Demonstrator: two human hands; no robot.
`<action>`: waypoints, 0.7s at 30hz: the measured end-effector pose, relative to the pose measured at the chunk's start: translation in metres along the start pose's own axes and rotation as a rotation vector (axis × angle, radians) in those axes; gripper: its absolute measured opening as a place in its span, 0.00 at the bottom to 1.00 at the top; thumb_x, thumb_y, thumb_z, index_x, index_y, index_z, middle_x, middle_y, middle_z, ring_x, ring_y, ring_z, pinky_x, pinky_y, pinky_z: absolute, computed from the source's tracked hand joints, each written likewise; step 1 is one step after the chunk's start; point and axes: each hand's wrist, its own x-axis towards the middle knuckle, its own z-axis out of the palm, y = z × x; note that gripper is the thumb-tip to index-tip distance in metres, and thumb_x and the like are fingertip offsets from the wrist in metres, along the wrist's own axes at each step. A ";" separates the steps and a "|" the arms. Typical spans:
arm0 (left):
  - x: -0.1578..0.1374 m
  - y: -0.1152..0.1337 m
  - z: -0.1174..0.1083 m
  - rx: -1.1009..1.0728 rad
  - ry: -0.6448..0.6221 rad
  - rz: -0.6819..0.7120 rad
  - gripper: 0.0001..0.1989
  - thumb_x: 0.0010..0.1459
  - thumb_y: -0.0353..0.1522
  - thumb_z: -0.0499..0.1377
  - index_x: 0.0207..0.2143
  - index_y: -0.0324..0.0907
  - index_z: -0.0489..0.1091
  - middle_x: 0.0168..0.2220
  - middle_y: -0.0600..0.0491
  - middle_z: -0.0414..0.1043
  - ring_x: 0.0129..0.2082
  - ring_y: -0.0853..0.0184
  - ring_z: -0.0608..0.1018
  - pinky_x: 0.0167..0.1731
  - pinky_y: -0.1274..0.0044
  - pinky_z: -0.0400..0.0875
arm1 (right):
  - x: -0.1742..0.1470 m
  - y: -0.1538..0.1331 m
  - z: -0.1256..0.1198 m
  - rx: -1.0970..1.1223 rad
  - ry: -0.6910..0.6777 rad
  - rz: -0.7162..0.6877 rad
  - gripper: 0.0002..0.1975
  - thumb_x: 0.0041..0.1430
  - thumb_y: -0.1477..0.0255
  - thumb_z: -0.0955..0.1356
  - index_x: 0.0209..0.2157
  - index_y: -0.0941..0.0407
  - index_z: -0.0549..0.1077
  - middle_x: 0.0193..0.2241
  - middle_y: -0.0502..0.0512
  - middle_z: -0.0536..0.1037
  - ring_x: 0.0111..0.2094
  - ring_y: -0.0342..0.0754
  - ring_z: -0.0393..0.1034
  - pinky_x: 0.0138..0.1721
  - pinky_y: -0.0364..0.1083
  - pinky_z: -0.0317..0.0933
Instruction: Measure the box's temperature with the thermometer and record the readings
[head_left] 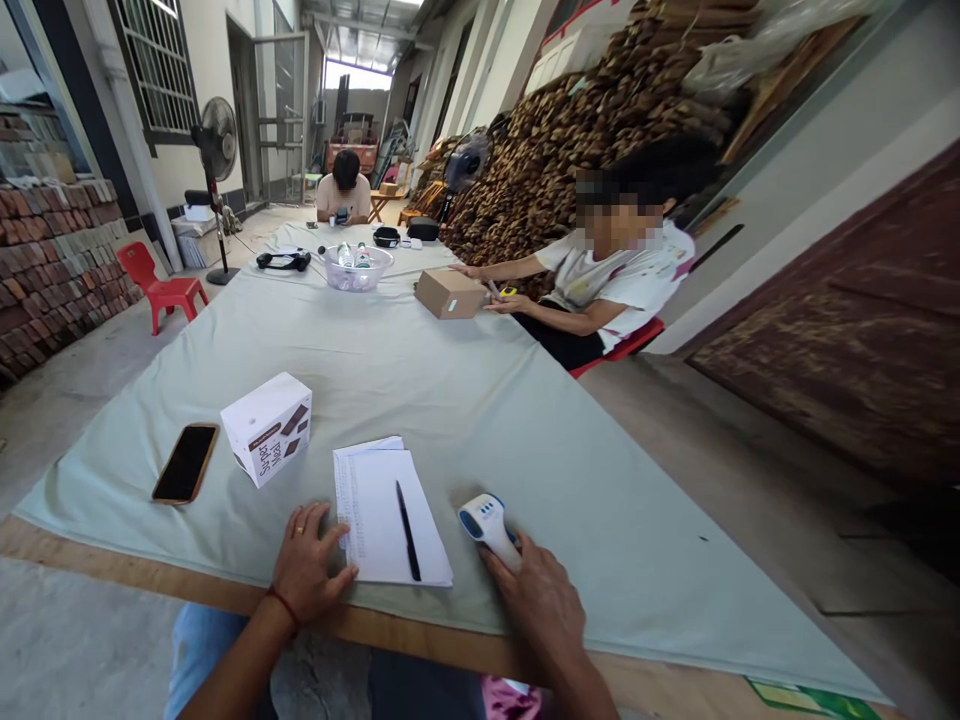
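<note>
Step in hand: apparently taking up the white-and-blue handheld infrared thermometer (487, 527) beside the paperwork; judged only from the grip.
Right hand (541, 597): curled around the thermometer's grip, fingers closed on it, the device's head lying on the cloth and pointing away toward the table's middle.
Left hand (306, 572): flat and spread, palm down, fingertips pressing the near left edge of the white printed paper sheets (388, 512); holding nothing; ring on one finger, red cord at the wrist.
Thermometer's place: near edge of the pale green cloth-covered table (480, 400), just right of the sheets, apart from them.
On the sheets: slim black pen (408, 531) lying lengthwise, untouched.
Next move, as a judgement: calls for a firm lift clear of the cloth, left hand keeping the sheets from sliding.
Writing: small white cardboard box with brown print (268, 427) left of the sheets; lettering too small to read with certainty. Rows of print on the sheets, illegible.
Nearby: black smartphone in an orange case (185, 463) face up, left of the box.
Farther off: seated person with a brown cardboard box (450, 293); clear plastic bowl (357, 268); another seated person at the far end.
</note>
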 end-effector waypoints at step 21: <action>0.044 -0.083 -0.054 -0.865 0.551 -0.698 0.34 0.40 0.44 0.70 0.47 0.39 0.65 0.45 0.45 0.74 0.46 0.57 0.76 0.49 0.64 0.70 | -0.039 -0.206 -0.075 1.490 -0.590 0.262 0.24 0.54 0.47 0.66 0.24 0.55 0.69 0.20 0.50 0.70 0.24 0.46 0.63 0.29 0.45 0.59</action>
